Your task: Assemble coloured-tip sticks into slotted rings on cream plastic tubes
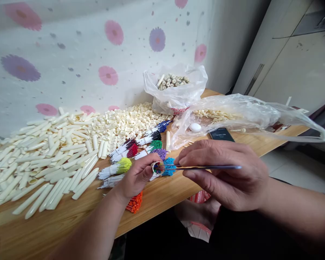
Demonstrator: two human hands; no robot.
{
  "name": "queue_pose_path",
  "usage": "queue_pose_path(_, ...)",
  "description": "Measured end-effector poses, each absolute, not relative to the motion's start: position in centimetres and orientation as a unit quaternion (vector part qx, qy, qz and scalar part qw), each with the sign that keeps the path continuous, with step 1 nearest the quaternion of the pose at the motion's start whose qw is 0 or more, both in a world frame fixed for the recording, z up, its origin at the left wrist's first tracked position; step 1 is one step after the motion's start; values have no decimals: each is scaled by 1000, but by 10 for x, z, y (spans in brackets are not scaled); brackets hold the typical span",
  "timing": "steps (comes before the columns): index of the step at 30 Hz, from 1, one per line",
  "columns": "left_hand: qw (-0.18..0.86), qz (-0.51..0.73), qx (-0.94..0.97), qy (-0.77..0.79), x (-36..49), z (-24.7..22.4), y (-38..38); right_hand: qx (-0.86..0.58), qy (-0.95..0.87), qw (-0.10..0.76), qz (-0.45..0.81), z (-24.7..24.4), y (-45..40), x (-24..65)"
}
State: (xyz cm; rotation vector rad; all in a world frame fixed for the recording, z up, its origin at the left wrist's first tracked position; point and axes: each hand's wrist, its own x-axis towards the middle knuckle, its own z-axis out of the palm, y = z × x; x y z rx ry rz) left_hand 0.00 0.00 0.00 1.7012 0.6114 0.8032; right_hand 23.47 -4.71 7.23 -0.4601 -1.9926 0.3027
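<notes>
My left hand (135,177) is closed round a cream pen barrel (154,170), its open end turned to the right. Several coloured tips show inside that opening. My right hand (230,177) pinches slim metal tweezers (213,167) between thumb and fingers. Their thin points reach left to the mouth of the barrel; whether they grip a tip there I cannot tell. Around and behind my left hand lie bundles of white pen refills with coloured ends: yellow (124,165), light blue (169,167), purple (161,154), green (155,145), orange (135,203) and others.
Cream pen barrels (51,159) are heaped on the left of the wooden table (151,206). Behind them is a pile of small cream slotted parts (127,122). A plastic bag (162,95) holds round-ended pieces. Another clear bag (249,112) lies right, near a dark box (221,134) and white oval object (195,127).
</notes>
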Motion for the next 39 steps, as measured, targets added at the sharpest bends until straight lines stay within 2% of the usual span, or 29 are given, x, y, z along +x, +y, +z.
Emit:
queue_pose_path(13, 520, 352, 737, 249, 2, -1, 1, -183, -822, 523, 134, 68, -46, 229)
queue_pose_path(21, 428, 413, 754, 278, 6, 4, -1, -196, -827, 512, 126, 66, -47, 227)
queue_pose_path(31, 509, 388, 729, 245, 2, -3, 1, -193, -824, 515, 134, 71, -50, 230)
queue_pose_path(39, 509, 394, 723, 249, 3, -2, 2, -200, -820, 520, 133, 69, -47, 226)
